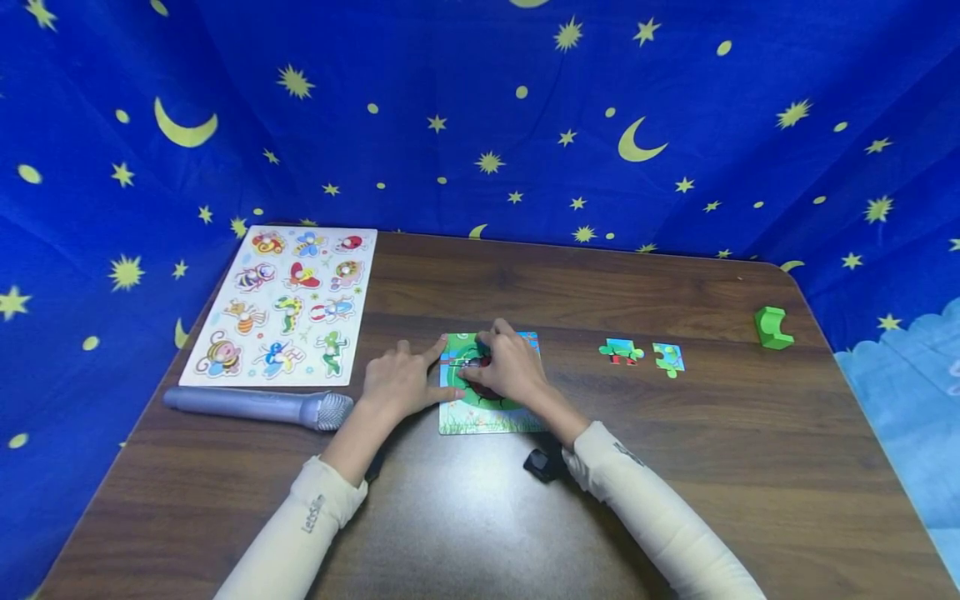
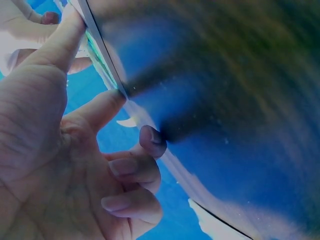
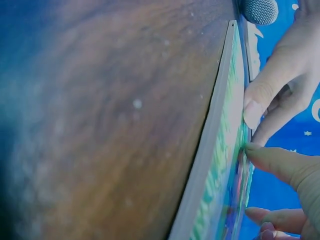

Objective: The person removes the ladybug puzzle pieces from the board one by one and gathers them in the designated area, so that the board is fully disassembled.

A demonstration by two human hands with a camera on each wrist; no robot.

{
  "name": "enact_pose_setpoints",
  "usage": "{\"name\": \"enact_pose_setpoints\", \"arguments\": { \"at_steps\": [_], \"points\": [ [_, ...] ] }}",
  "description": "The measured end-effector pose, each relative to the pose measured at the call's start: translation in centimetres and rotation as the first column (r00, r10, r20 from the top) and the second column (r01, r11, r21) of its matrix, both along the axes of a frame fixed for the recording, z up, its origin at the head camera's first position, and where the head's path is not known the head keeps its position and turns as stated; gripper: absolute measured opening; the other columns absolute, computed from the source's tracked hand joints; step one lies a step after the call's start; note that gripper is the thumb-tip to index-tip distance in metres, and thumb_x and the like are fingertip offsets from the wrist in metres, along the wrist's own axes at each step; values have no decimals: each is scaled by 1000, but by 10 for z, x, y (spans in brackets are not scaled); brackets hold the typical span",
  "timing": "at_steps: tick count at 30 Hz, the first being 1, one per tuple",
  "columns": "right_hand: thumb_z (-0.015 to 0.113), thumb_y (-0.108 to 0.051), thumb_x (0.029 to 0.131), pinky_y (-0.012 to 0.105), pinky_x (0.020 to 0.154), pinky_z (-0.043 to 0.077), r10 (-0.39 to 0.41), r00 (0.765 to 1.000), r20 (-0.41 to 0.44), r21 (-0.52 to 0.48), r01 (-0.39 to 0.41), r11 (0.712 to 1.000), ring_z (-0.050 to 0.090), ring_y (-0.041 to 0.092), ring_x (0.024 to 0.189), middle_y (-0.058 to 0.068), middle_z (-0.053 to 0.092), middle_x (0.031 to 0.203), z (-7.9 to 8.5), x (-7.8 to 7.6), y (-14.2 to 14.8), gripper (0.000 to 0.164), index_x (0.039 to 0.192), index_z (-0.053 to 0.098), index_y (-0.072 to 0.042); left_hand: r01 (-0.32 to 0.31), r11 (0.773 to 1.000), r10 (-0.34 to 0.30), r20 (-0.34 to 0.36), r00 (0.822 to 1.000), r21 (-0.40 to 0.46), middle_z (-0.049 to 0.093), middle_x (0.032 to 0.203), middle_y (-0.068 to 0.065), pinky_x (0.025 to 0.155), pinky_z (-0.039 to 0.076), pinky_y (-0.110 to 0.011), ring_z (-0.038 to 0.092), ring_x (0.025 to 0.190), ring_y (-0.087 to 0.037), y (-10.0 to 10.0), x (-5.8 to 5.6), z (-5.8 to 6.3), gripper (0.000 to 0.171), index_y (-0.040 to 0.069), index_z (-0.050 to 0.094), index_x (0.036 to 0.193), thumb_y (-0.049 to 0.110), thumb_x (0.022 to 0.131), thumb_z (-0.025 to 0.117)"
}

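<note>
A small jigsaw puzzle board (image 1: 487, 423) with a ladybug picture, green ring and grass border lies flat on the table. My left hand (image 1: 397, 382) touches its left side: the thumb lies over the board and the index finger reaches the upper left corner. The left wrist view shows the other fingers (image 2: 132, 167) loosely bent beside the edge. On the puzzle's upper middle rests my right hand (image 1: 513, 367), thumb and fingertips pressing the picture. In the right wrist view the thumb (image 3: 280, 162) and fingers touch the surface apart from each other. The hand hides part of the picture.
Two loose jigsaw pieces (image 1: 621, 351) lie right of the board. Farther right stands a green block (image 1: 772, 327). A white insect peg puzzle (image 1: 300, 292) and grey microphone (image 1: 255, 407) are at left. A blue starry curtain (image 1: 450, 125) hangs behind the table (image 1: 712, 467).
</note>
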State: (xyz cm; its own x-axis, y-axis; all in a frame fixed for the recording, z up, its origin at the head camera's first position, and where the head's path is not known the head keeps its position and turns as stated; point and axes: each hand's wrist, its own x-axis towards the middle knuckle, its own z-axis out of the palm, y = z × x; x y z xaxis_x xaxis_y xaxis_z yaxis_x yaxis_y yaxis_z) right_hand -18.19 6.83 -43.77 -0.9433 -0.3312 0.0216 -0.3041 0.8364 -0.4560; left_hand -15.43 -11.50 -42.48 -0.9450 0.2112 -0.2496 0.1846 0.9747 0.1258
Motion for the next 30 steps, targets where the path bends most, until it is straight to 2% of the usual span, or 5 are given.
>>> {"name": "enact_pose_setpoints", "arguments": {
  "at_steps": [7, 14, 23, 30],
  "points": [
    [85, -41, 76, 33, 61, 50, 7, 999, -41, 27, -6, 1000, 54, 17, 70, 8, 56, 101, 4, 2, 12, 68, 128, 66, -1, -2, 1000, 2, 6, 1000, -3, 53, 134, -33, 62, 50, -44, 62, 95, -37, 0, -1, 1, 97, 30, 31, 156, 81, 77, 58],
    [87, -37, 75, 27, 55, 40, -43, 999, -31, -13, 42, 999, 47, 15, 68, 6, 53, 98, 8, 2, 35, 69, 130, 64, -2, -1, 1000, 1, -3, 1000, 0, 55, 129, -32, 62, 51, -45, 62, 93, -37, 1, 0, 0, 98, 30, 32, 155, 80, 76, 60],
    [88, -37, 73, 28, 53, 37, -82, 994, -70, -10, 82, 997, 45, 16, 66, 8, 54, 99, 12, 3, 70, 71, 129, 65, 0, -10, 1000, 10, 1, 1000, 12, 54, 131, -33, 63, 50, -46, 62, 91, -37, 0, -1, -1, 99, 30, 32, 156, 79, 76, 62],
    [87, -35, 74, 28, 53, 36, -111, 990, -88, -14, 110, 994, 48, 19, 71, 12, 57, 102, 9, 4, 99, 66, 125, 66, 1, -10, 1000, 10, 3, 1000, 25, 53, 133, -33, 63, 49, -44, 61, 89, -36, 0, -1, -2, 98, 29, 33, 155, 79, 76, 62]
  ]
}}
